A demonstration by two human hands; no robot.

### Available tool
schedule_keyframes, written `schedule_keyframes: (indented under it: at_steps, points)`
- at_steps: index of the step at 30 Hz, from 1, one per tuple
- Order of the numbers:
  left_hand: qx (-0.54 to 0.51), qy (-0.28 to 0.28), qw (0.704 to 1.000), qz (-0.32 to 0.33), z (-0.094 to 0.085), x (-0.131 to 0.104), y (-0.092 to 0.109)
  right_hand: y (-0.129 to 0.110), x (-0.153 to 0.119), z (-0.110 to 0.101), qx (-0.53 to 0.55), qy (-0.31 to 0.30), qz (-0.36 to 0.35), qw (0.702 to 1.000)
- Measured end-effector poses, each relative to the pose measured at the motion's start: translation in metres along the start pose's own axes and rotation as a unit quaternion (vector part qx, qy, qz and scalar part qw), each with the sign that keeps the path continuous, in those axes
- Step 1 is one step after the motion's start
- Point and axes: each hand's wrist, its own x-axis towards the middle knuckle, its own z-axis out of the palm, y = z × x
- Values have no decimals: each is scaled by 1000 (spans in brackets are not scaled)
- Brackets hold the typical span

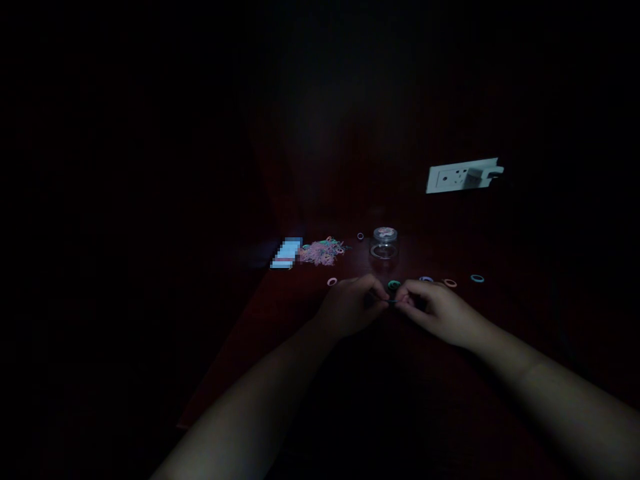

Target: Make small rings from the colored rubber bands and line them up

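My left hand (355, 303) and my right hand (435, 308) meet fingertip to fingertip just above the table. Both are closed in a pinch on a thin strand (392, 301), stretched across the small gap between them. Its kind is too small and dark to make out. Right behind the fingers lies a green ring (394, 285). A pale pink ring (332, 282) rests by the left hand; a purple ring (426, 279), an orange ring (451, 283) and a teal ring (477, 278) lie behind and beyond the right hand.
A tangled heap of pastel bands (323, 253) lies at the back left beside a lit, pixelated screen (287, 253). Near the wall stand a clear lidded jar (384, 248) and a small ring (361, 236). A wall socket (457, 177) holds a plug. Darkness hides most surroundings.
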Motion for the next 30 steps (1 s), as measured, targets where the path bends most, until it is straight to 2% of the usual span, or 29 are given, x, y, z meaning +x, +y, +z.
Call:
schedule_keyframes:
  at_steps: [12, 30]
  points:
    - [-11, 4, 1000, 15, 3, -1, -5, -2, 1, -3, -13, 30, -19, 999]
    - [-11, 8, 1000, 27, 2, 0, -3, 0, 0, -4, -15, 41, -56, 997]
